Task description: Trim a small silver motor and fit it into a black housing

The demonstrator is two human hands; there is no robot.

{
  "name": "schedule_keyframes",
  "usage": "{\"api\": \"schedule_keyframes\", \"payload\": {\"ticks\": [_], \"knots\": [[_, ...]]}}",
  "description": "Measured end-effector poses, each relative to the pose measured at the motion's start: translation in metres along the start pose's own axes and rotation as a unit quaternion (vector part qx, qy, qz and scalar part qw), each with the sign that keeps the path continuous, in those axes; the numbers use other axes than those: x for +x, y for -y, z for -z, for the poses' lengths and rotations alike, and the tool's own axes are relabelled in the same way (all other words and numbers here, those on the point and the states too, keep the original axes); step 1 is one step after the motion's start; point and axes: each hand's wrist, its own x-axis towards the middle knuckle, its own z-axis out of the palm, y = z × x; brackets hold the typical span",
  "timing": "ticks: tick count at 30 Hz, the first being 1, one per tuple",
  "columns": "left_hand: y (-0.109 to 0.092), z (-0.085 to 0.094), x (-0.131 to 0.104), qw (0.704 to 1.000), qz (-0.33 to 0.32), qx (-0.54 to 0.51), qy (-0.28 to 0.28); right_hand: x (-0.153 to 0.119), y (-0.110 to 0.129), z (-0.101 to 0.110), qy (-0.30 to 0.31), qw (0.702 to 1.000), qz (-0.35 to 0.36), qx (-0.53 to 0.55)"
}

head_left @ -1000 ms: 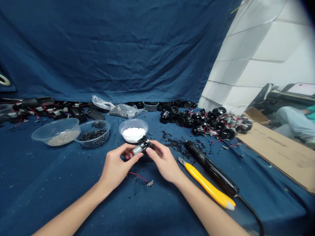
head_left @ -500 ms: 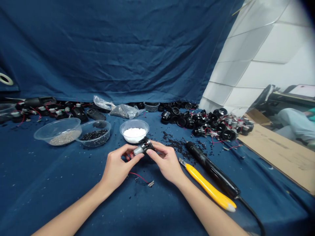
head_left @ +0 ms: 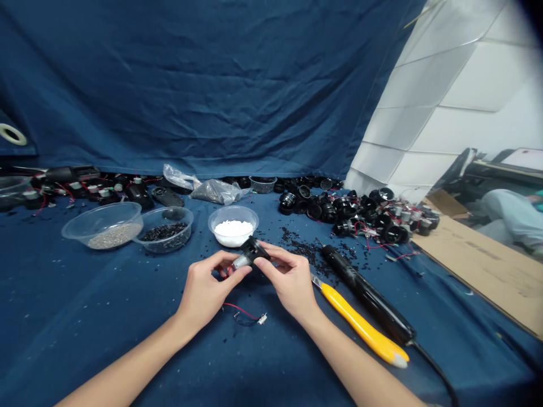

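Note:
Between both hands, a small silver motor (head_left: 241, 262) sits in a round black plastic housing (head_left: 253, 249), tilted over the blue cloth. My left hand (head_left: 208, 285) is closed on the motor's end, thumb and fingers pinching it. My right hand (head_left: 288, 277) grips the black housing from the other side. Red and dark wires run down from the motor to a small white connector (head_left: 262, 319) below the hands. Just beyond the hands stands a clear bowl (head_left: 213, 233) of white pieces. The fingertips behind the housing are partly hidden.
To the left are clear bowls of silvery screws (head_left: 114, 234) and small black parts (head_left: 165, 232). At right lie a yellow utility knife (head_left: 360, 325) and a corded black electric screwdriver (head_left: 367, 291). Black housings (head_left: 339, 209) are heaped behind, near a cardboard sheet (head_left: 479, 260). A person sits far right.
The black housing has turned slightly in my fingers, showing another side. Both hands keep their hold, and the connector has shifted a little. The view has moved slightly.

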Motion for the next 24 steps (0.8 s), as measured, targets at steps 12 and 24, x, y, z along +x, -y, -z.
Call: {"api": "schedule_keyframes", "payload": {"ticks": [12, 24], "knots": [[-0.0021, 0.0001, -0.0004, 1.0, -0.007, 0.0, -0.007, -0.0015, 0.002, -0.0034, -0.011, 1.0, -0.015, 0.012], [-0.0005, -0.0003, -0.0004, 1.0, -0.009, -0.009, -0.002, -0.0042, 0.0049, -0.0031, -0.014, 1.0, 0.01, -0.026]]}}
